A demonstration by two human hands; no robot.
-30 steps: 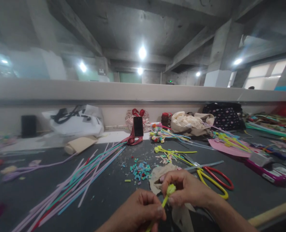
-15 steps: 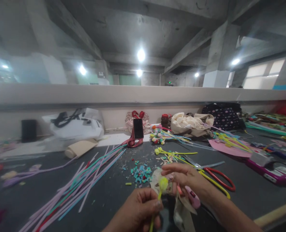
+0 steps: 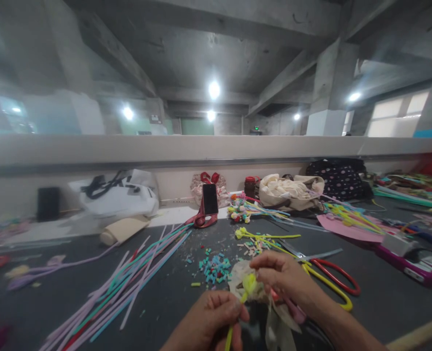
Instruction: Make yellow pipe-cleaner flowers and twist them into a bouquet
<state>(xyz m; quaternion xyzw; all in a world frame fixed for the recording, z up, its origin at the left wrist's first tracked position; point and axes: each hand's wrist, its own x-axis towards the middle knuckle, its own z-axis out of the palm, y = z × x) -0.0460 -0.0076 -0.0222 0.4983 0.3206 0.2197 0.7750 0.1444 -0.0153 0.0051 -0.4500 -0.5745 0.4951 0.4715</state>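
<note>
My left hand [image 3: 212, 317] pinches the fuzzy yellow stem of a craft flower [image 3: 249, 282], its rounded yellow head pointing up. Close beside that head are the bent fingertips of my right hand [image 3: 285, 275]; whether they touch it I cannot tell. A blurred pink-handled tool [image 3: 295, 312] sticks out below my right palm and seems held by the lower fingers, its working end hidden. Beneath both hands lies a crumpled beige cloth or bag [image 3: 239, 273]. Left of it is a heap of small blue and teal cut pieces [image 3: 216, 268].
Scissors with red and yellow handles [image 3: 334, 275] lie right of my hands. Loose pastel fuzzy stems [image 3: 128, 282] spread across the left. Yellow flower stems [image 3: 267, 236] and finished small flowers [image 3: 242, 209] lie ahead. A phone [image 3: 210, 199] stands upright behind. A purple device [image 3: 409, 263] sits far right.
The view has shifted slightly. My right fingertips have moved closer around the yellow flower head, and the pink-handled tool has swung downward. My left hand keeps its pinch on the stem.
</note>
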